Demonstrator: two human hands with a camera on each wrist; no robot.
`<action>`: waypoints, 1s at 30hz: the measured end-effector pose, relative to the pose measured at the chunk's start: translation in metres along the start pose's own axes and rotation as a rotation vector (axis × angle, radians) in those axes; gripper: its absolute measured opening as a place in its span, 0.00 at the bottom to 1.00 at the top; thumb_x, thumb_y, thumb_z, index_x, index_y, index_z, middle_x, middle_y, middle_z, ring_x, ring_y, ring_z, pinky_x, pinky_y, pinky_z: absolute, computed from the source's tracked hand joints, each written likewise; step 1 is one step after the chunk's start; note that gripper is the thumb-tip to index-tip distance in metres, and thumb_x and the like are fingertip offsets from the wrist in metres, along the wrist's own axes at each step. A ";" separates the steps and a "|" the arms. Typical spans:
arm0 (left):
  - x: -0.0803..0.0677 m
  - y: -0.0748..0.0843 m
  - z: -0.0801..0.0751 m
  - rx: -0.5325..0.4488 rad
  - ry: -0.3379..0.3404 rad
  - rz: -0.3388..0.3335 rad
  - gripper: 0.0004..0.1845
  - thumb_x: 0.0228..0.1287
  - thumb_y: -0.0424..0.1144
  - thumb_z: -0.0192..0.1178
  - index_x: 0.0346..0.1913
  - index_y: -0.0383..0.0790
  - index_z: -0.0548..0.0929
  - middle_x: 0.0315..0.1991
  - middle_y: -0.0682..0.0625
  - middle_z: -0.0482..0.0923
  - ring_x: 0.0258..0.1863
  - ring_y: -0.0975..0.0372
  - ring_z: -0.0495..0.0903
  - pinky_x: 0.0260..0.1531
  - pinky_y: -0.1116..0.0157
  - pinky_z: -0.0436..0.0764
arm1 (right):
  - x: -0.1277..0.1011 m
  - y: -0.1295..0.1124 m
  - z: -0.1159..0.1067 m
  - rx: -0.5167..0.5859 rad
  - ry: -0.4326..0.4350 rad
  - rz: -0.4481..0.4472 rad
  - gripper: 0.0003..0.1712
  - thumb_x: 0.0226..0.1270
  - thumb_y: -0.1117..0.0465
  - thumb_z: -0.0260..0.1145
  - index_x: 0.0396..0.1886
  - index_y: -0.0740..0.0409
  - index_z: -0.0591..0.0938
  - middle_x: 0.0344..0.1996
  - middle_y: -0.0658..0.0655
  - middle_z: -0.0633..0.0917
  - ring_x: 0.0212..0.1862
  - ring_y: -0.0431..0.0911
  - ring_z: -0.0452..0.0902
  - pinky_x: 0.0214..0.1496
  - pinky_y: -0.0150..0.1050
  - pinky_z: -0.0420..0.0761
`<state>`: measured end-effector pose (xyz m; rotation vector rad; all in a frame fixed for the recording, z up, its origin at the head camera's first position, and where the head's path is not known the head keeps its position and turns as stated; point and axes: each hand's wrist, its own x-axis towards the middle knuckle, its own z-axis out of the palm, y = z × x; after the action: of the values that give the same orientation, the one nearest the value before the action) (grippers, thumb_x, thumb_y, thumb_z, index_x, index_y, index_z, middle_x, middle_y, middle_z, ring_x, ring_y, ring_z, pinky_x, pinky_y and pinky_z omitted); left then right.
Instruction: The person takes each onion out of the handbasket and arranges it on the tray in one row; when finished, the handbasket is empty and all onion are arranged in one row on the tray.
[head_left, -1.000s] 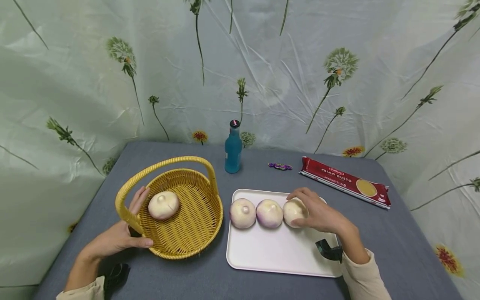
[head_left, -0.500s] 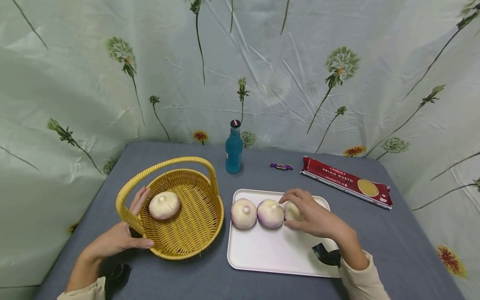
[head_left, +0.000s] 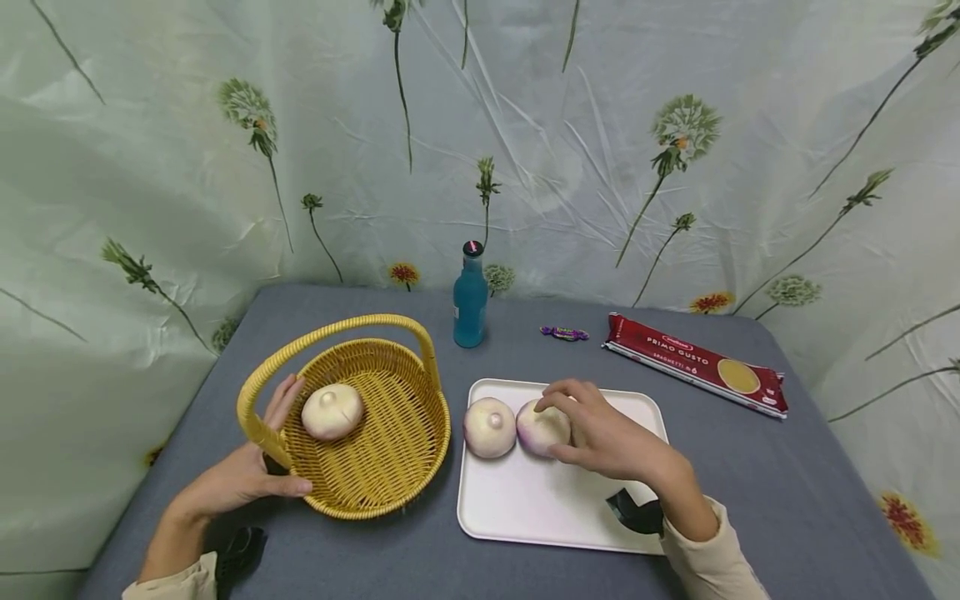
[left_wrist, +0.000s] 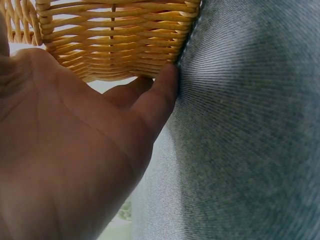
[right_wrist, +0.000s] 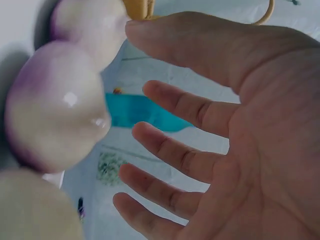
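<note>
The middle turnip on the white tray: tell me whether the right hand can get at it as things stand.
Probably yes: the right hand holds nothing and is close to the middle turnip, whose top is free, though the left turnip and right turnip crowd its sides.

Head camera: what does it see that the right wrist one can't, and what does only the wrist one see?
Only the head view shows the left hand at the basket, the vegetable inside it and the red spaghetti pack.

Only the right wrist view shows the palm of the right hand. A third vegetable is plain there; the head view hides most or all of it behind that hand.

Both show the right hand itself, two purple-and-white vegetables on the white tray, the blue bottle and some basket.
</note>
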<state>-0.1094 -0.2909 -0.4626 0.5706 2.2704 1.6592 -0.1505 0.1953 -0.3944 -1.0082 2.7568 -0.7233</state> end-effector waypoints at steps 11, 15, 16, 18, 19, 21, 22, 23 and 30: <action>0.001 0.002 0.000 -0.010 0.007 -0.022 0.67 0.55 0.27 0.72 0.81 0.60 0.30 0.78 0.59 0.12 0.75 0.57 0.15 0.58 0.28 0.31 | 0.012 -0.027 0.002 0.018 -0.063 -0.057 0.25 0.65 0.53 0.72 0.59 0.50 0.77 0.66 0.56 0.71 0.67 0.53 0.63 0.63 0.56 0.72; 0.001 0.001 0.000 -0.002 0.007 -0.022 0.68 0.55 0.27 0.72 0.81 0.60 0.30 0.78 0.59 0.12 0.76 0.56 0.16 0.58 0.27 0.32 | 0.018 -0.034 0.005 0.027 -0.079 -0.110 0.27 0.66 0.52 0.71 0.62 0.50 0.76 0.68 0.56 0.70 0.68 0.51 0.62 0.64 0.55 0.72; 0.001 0.001 0.000 0.001 0.008 -0.022 0.68 0.55 0.27 0.72 0.81 0.60 0.30 0.78 0.59 0.12 0.76 0.56 0.16 0.58 0.27 0.33 | 0.020 -0.036 0.006 0.028 -0.082 -0.128 0.28 0.66 0.51 0.71 0.63 0.49 0.76 0.68 0.55 0.70 0.69 0.51 0.62 0.65 0.55 0.71; 0.001 0.001 0.000 0.007 0.009 -0.022 0.68 0.54 0.27 0.72 0.81 0.60 0.30 0.78 0.58 0.12 0.76 0.56 0.16 0.58 0.27 0.33 | 0.024 -0.039 0.007 0.030 -0.085 -0.165 0.29 0.66 0.51 0.71 0.64 0.50 0.75 0.69 0.55 0.70 0.69 0.51 0.62 0.66 0.54 0.70; 0.001 0.001 0.000 0.009 0.010 -0.023 0.68 0.54 0.27 0.72 0.81 0.60 0.30 0.78 0.58 0.12 0.76 0.55 0.16 0.58 0.27 0.33 | 0.026 -0.040 0.007 0.031 -0.086 -0.183 0.29 0.65 0.50 0.72 0.64 0.50 0.75 0.69 0.56 0.70 0.70 0.51 0.62 0.66 0.53 0.70; 0.001 0.001 0.000 0.010 0.011 -0.022 0.68 0.54 0.27 0.73 0.81 0.60 0.30 0.78 0.57 0.12 0.76 0.55 0.16 0.58 0.27 0.34 | 0.031 -0.044 0.007 0.032 -0.086 -0.218 0.30 0.65 0.50 0.72 0.65 0.51 0.75 0.69 0.55 0.70 0.70 0.51 0.62 0.68 0.53 0.69; 0.001 0.001 0.000 0.011 0.012 -0.022 0.68 0.54 0.27 0.73 0.81 0.60 0.30 0.78 0.56 0.12 0.76 0.55 0.16 0.58 0.26 0.34 | 0.033 -0.046 0.006 0.037 -0.088 -0.234 0.30 0.65 0.50 0.72 0.65 0.51 0.75 0.69 0.56 0.71 0.70 0.50 0.62 0.68 0.52 0.68; 0.001 0.001 0.000 0.012 0.013 -0.021 0.68 0.54 0.27 0.73 0.81 0.59 0.30 0.78 0.56 0.12 0.76 0.54 0.16 0.57 0.26 0.34 | 0.035 -0.047 0.006 0.042 -0.090 -0.250 0.30 0.66 0.50 0.72 0.65 0.51 0.75 0.69 0.56 0.71 0.70 0.50 0.62 0.69 0.52 0.68; 0.000 0.000 -0.001 0.033 0.015 -0.015 0.68 0.53 0.26 0.73 0.81 0.59 0.31 0.78 0.57 0.13 0.76 0.54 0.16 0.55 0.24 0.35 | 0.050 -0.058 0.006 0.063 -0.148 -0.307 0.30 0.70 0.48 0.67 0.68 0.52 0.73 0.69 0.52 0.71 0.72 0.47 0.62 0.71 0.50 0.66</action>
<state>-0.1094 -0.2917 -0.4621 0.5493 2.3118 1.6272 -0.1533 0.1226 -0.3698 -1.4279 2.4665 -0.7338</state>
